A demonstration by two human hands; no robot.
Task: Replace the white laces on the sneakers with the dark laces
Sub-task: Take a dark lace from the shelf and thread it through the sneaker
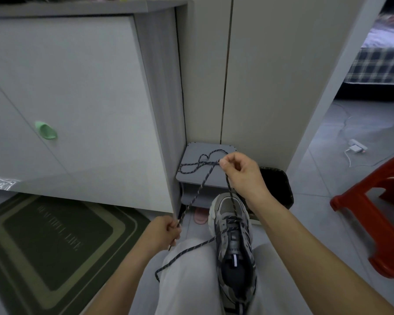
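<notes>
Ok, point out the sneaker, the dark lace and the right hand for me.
sneaker (226,205): head view, on the grey toe cap.
dark lace (198,192): head view, midway along the taut diagonal stretch.
right hand (241,171): head view, on the back of the hand pinching the lace.

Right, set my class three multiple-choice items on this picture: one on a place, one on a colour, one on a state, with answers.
1. Where is the sneaker? A on the mat; B on the lap; C in the cabinet.
2. What colour is the stool? A blue; B red; C white.
3. What is the right hand doing? A pinching the lace; B hanging open; C resting on the sneaker.
Answers: B, it rests lengthwise on the lap; B, its plastic is plainly red; A, thumb and finger nip the lace above the sneaker.
</notes>
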